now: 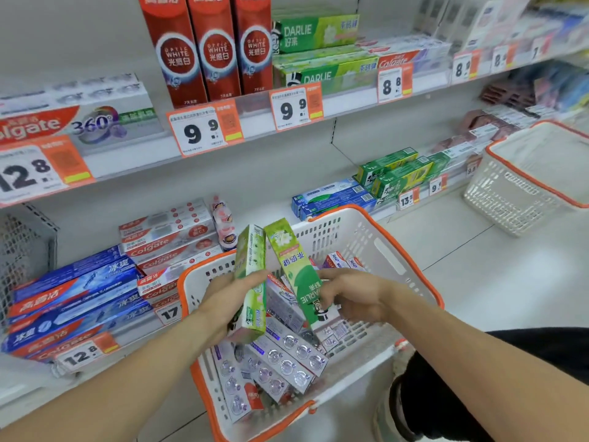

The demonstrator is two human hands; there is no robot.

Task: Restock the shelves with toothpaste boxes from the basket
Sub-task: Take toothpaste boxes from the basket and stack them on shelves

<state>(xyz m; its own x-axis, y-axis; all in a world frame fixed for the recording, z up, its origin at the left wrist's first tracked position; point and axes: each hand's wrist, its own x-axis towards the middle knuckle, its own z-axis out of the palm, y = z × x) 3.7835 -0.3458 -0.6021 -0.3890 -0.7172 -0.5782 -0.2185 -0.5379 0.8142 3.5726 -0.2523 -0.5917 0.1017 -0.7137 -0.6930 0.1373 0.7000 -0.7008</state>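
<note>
A white basket with an orange rim (411,260) stands on the floor below me, holding several silver-purple toothpaste boxes (287,362). My left hand (226,298) grips a pale green toothpaste box (251,266), held upright over the basket. My right hand (350,298) grips a green Darlie toothpaste box (293,266), tilted with its top leaning left. The two boxes nearly touch at their tops. More green Darlie boxes (318,52) lie stacked on the upper shelf behind a 9.9 price tag (296,106).
Red Optic White boxes (207,49) stand on the upper shelf. Blue and red Colgate boxes (79,298) fill the low shelf at left. A second white basket (529,177) sits tilted at right. My knee in dark cloth (462,378) is beside the basket.
</note>
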